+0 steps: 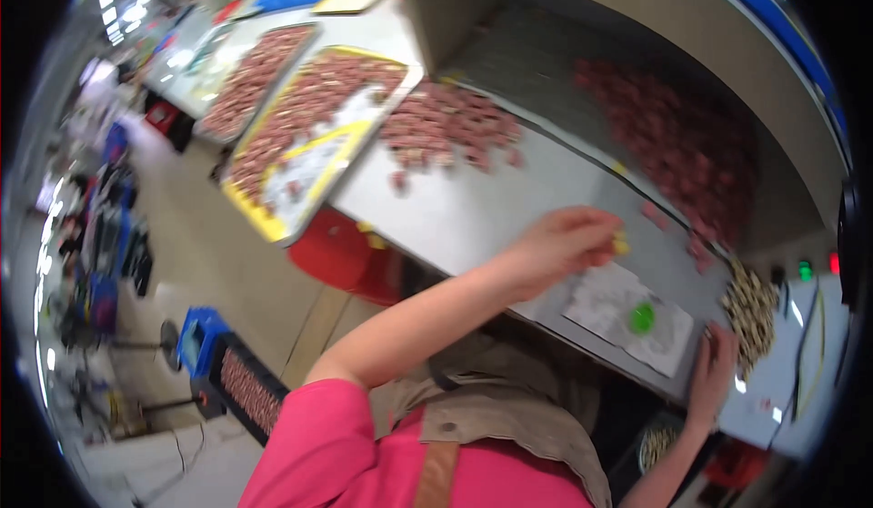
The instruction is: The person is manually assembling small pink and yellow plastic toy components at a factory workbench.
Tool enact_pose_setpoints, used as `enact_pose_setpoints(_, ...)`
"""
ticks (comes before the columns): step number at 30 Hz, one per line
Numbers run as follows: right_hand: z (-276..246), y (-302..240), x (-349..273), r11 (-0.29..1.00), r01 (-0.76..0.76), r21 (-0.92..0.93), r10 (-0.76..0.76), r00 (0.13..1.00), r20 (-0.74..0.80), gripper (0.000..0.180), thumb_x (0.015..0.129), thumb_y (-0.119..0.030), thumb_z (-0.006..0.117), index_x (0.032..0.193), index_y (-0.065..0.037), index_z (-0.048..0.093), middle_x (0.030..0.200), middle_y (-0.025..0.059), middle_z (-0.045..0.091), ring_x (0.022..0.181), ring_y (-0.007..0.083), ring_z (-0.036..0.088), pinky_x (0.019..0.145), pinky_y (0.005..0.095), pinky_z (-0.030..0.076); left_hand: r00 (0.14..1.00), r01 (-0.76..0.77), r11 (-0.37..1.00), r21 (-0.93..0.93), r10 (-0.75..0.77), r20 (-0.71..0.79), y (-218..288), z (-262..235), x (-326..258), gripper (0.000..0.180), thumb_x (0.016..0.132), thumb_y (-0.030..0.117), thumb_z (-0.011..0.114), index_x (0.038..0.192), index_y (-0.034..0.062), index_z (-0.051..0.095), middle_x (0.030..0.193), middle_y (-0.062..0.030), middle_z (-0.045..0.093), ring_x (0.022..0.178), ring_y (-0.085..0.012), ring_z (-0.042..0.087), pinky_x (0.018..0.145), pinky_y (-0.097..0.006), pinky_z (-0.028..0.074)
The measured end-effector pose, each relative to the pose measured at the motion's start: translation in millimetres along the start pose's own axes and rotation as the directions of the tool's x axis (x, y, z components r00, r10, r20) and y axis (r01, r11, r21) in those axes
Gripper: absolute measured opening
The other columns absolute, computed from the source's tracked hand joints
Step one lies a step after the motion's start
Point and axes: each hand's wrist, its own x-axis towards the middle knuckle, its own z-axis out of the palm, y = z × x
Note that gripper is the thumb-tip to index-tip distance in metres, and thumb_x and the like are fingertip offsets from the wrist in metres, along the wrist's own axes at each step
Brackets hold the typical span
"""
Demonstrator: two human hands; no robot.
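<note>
My left hand (pixel 573 244) hangs over the grey work surface (pixel 536 176), its fingers pinched together. A small yellow thing (pixel 621 242) shows at its fingertips; whether it is held or worn on a finger I cannot make out. Below that hand lies a white cloth or paper (pixel 596 299) with a bright green round thing (pixel 642 318) on it. By the right end of the cloth, at the table's edge, is my right hand (pixel 714 367). Its fingers are curled, with a small dark spot between them, too blurred to name.
Reddish small pieces (pixel 446 121) lie spread at the back left, and a larger reddish heap (pixel 677 140) sits under the overhanging cover. A pale pile (pixel 750 312) is at the right. Yellow-edged tray (pixel 273 221) projects at the left, above a red stool (pixel 341 253).
</note>
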Motion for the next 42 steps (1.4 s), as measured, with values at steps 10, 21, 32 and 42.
enact_pose_setpoints(10,-7.4,-9.3,17.0,0.998,0.051,0.024,-0.052,0.997,0.064,0.02,0.084,-0.002,0.06,0.104,-0.003,0.061,0.097,0.0132,0.057,0.088,0.03,0.056,0.076,0.0332,0.046,0.986,0.101,0.995,0.003,-0.1,0.137,-33.1,30.0,-1.2,0.037,0.097,0.02,0.05,0.129,0.0016,0.046,0.105,-0.0008,0.058,0.091,-0.0083,0.055,0.079,-0.022,0.046)
enact_pose_setpoints(21,-12.2,-10.1,22.0,0.998,-0.033,0.057,0.026,0.993,0.119,0.017,0.084,-0.001,0.06,0.101,-0.001,0.062,0.094,0.0115,0.06,0.083,0.0246,0.059,0.073,0.0298,0.047,0.963,0.136,0.967,-0.216,-0.078,0.258,-48.5,23.4,2.0,0.039,0.098,0.019,0.047,0.132,0.0011,0.043,0.109,0.0002,0.058,0.097,-0.0077,0.053,0.085,-0.022,0.044)
enact_pose_setpoints(32,-9.7,-29.5,26.6,0.998,0.023,0.051,-0.027,0.996,0.083,0.016,0.083,-0.002,0.062,0.099,0.0,0.062,0.091,0.0111,0.06,0.078,0.0233,0.059,0.071,0.0302,0.048,0.991,0.094,0.989,-0.112,-0.082,0.108,-50.7,33.0,-0.9,0.03,0.095,0.015,0.054,0.123,0.0062,0.051,0.109,-0.0007,0.06,0.095,-0.0082,0.056,0.081,-0.023,0.047)
enact_pose_setpoints(42,27.8,-80.0,39.1,0.949,0.3,0.091,-0.313,0.93,0.194,0.019,0.077,-0.004,0.066,0.095,-0.004,0.062,0.086,0.0091,0.057,0.081,0.0274,0.056,0.071,0.035,0.047,0.985,0.094,0.991,-0.093,-0.079,0.155,-53.1,33.0,-0.4,0.032,0.096,0.021,0.053,0.125,0.0055,0.052,0.11,-0.0005,0.058,0.098,-0.0078,0.052,0.086,-0.024,0.042)
